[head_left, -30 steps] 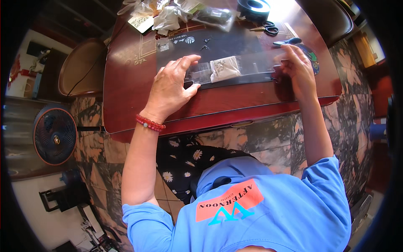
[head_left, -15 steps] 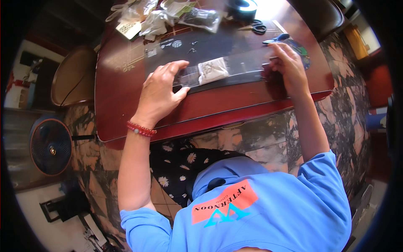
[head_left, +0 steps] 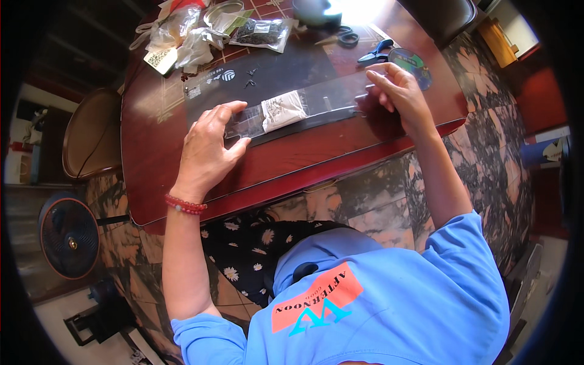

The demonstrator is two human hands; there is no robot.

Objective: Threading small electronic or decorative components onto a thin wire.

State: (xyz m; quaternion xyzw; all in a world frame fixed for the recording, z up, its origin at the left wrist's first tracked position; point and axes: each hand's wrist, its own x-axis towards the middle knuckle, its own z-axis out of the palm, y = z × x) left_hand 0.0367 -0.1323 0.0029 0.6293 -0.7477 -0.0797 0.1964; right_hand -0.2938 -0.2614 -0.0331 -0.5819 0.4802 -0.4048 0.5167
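A long clear plastic sleeve [head_left: 316, 100] lies flat on a dark mat [head_left: 292, 70] on the red-brown table [head_left: 292, 164]. Inside it sits a small white packet [head_left: 283, 111]. My left hand [head_left: 207, 149] presses the sleeve's left end with spread fingers. My right hand [head_left: 398, 97] holds down its right end with the fingertips. A red bead bracelet [head_left: 184, 204] is on my left wrist.
Scissors [head_left: 339, 38], blue-handled pliers [head_left: 377, 53] and a round tape disc [head_left: 412, 61] lie at the far right of the table. Several plastic bags [head_left: 201, 30] are piled at the far left. A chair [head_left: 91, 134] and a floor fan [head_left: 68, 234] stand to the left.
The view has shifted a little; both hands stay pressed on the ends of the sleeve, with the left fingers slid slightly along it.
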